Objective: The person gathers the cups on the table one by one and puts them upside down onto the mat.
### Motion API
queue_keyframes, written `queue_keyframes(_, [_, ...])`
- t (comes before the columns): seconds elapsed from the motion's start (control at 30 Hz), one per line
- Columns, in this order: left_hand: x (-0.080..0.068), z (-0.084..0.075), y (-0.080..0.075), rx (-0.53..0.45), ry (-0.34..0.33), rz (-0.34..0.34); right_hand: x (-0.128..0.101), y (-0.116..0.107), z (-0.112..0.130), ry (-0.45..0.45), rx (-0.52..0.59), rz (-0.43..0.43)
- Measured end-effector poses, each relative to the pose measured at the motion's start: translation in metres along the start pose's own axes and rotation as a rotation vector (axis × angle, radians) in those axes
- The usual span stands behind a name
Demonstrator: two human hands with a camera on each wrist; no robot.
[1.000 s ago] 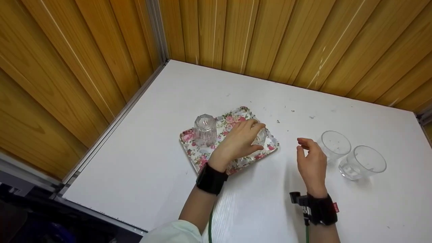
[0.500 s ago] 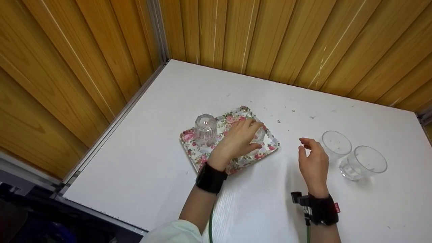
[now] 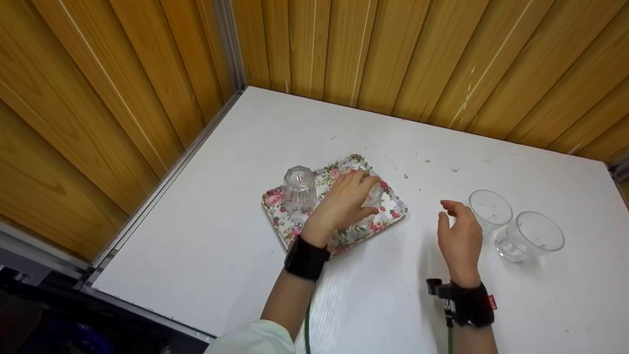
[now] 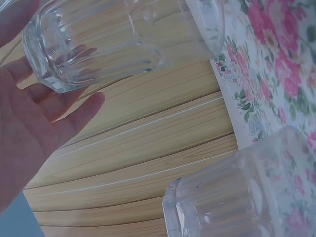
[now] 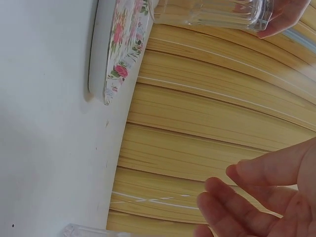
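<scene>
Ribbed clear glass (image 3: 374, 196): upside down on floral tray (image 3: 275, 212), right half, thick base up; left hand (image 3: 344, 204) covers it from above, fingers curled round base. In left wrist view ribbed wall (image 4: 113, 44) sits against palm.

Second ribbed glass (image 3: 298, 189): inverted on tray's left part, untouched.

Two smooth clear cups (image 3: 489, 210) (image 3: 531, 236): upright on tabletop (image 3: 245, 162), side by side, just beyond right hand (image 3: 461, 241), whose loosely curled fingers hold nothing.

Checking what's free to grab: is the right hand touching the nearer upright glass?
Apart. The head view shows white table between the right hand and the nearer upright glass.
</scene>
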State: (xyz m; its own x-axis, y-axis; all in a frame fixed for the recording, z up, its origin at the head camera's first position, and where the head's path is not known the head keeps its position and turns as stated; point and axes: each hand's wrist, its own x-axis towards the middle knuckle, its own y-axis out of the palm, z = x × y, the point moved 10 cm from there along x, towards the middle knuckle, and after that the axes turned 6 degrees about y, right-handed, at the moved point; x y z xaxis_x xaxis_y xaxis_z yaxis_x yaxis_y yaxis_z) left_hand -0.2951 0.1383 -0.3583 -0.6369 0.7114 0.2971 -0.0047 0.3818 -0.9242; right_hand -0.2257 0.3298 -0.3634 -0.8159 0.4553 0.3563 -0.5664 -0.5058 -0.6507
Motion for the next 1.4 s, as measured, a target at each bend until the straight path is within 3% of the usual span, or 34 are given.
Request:
queue_keyframes(0.63, [0.000,0.007,-0.002,-0.047,-0.005,-0.024,0.001,-0.008,0.000,-0.033,-0.015,-0.070])
queue_keyframes(0.97, [-0.002,0.015,-0.001,-0.096,-0.029,-0.019,0.004,-0.010,-0.006,0.022,-0.026,-0.063])
queue_keyframes(1.4, [-0.002,0.018,-0.003,-0.100,-0.041,-0.026,0.004,-0.013,-0.012,0.006,-0.066,-0.106])
